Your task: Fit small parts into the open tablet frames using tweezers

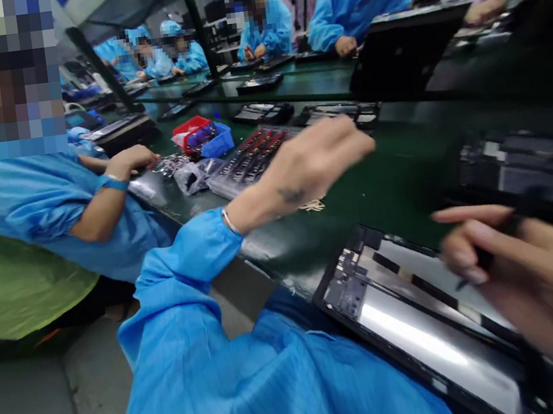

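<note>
My left hand [308, 159] is raised above the bench, past a plastic tray of small parts [255, 159]. Its fingers are bent and pressed together. Their tips face away, so anything held between them is hidden. A small pile of pale strips [312, 205] lies just below that wrist. On the right, my right hand [537, 276] is blurred and closed around a dark slim tool [461, 284] with a narrow tip. It hovers over an opened tablet [407, 332] with silver battery panels, a dark ribbon cable and a circuit board at its left end.
Another opened device [538, 165] lies at the right. Beyond the tray stand a red bin [191, 129] and a blue bin [218, 140], with plastic bags nearby. A co-worker's hand [134, 158] is at the bench on the left. More people work across a raised shelf [301, 80].
</note>
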`<action>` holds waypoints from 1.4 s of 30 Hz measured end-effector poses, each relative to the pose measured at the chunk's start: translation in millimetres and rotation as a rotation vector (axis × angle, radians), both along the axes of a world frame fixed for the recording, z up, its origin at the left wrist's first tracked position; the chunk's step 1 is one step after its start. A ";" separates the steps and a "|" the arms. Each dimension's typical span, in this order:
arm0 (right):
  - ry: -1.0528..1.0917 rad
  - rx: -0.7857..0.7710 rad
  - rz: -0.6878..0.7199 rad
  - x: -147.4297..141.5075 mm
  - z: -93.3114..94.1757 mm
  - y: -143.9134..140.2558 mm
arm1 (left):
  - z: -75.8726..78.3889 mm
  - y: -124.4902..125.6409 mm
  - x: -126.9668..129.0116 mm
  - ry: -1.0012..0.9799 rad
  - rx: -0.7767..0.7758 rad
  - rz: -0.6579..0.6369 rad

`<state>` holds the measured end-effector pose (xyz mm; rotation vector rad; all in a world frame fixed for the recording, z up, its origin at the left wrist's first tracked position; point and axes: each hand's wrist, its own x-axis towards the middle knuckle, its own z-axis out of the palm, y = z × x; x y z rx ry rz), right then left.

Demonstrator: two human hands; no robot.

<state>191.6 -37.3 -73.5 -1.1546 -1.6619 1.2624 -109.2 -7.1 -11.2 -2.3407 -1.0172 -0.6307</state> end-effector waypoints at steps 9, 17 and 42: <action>0.438 -0.334 -0.075 -18.5 -2.4 -8.4 | -49.4 -13.7 75.5 0.372 0.264 -0.656; 0.092 0.068 -0.104 -14.0 3.5 -7.8 | -49.8 -10.9 77.8 -0.064 0.195 -0.371; -0.205 0.168 -0.046 -7.2 5.0 -0.7 | -38.7 0.3 12.9 0.290 -0.157 0.270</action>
